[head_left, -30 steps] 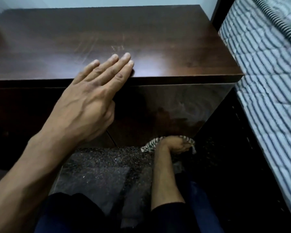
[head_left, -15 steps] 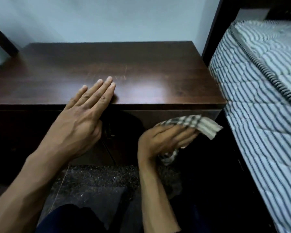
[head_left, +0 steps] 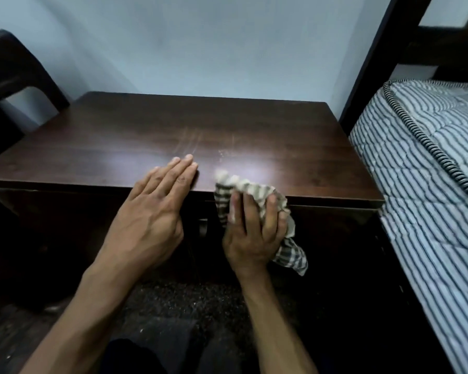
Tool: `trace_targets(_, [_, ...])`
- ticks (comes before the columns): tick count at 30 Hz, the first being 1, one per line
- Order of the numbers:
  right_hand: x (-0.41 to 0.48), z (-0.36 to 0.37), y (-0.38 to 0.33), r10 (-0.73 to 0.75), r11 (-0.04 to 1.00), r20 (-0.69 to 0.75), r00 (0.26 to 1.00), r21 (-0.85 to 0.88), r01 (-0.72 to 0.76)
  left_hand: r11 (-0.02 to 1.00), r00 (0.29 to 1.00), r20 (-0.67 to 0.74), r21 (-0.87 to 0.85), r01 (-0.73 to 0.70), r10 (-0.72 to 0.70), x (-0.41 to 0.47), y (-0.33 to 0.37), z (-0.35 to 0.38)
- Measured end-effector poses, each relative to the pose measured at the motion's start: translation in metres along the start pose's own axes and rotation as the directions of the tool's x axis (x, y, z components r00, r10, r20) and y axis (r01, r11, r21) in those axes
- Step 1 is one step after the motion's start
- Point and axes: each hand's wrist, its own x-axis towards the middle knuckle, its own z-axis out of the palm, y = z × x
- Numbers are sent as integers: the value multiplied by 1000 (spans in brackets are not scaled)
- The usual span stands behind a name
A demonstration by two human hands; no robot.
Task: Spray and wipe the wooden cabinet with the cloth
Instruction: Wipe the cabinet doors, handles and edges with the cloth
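Right hand [head_left: 254,233] clutches cloth [head_left: 245,188] at cabinet [head_left: 119,147] edge; left hand [head_left: 152,211] flat; mattress [head_left: 422,171] seemingly abuts.

The cabinet [head_left: 173,136] occupied frame centre, with the mattress [head_left: 430,171] at right, a chair [head_left: 14,66] at upper left, and both hands at its front edge.

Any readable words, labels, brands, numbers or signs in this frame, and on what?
None can be read. The wooden cabinet, the checked cloth gripped by the right hand, the striped mattress and the wall show no writing.
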Motion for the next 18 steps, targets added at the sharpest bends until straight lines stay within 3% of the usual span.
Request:
trace_targets(2, [-25,3,24,-121,991,28,992,-55,122,999,999,15,26,40,-41,-5,-4,0])
trace_targets(4, [-41,4,47,31,996,51,998,-84,-26,999,998,37,35,41,-42,-7,-6,0])
trace_targets(7, [-29,5,36,288,952,-30,957,-94,-290,999,998,49,24,43,-44,-8,-6,-1])
trace_targets(9, [-13,11,10,218,974,-67,974,-41,-221,999,998,44,6,39,-39,-7,-7,0])
trace_targets(12, [-2,13,-23,-7,999,-36,999,33,9,1000,999,45,-15,13,-12,-6,-16,-1])
trace_targets(15, [-2,7,-17,-125,992,-24,992,14,125,1000,998,54,-9,16,-15,-9,-27,-2])
trace_targets(18, [12,-2,18,-129,991,-79,989,-32,127,1000,998,62,-6,24,-23,-10,-27,-4])
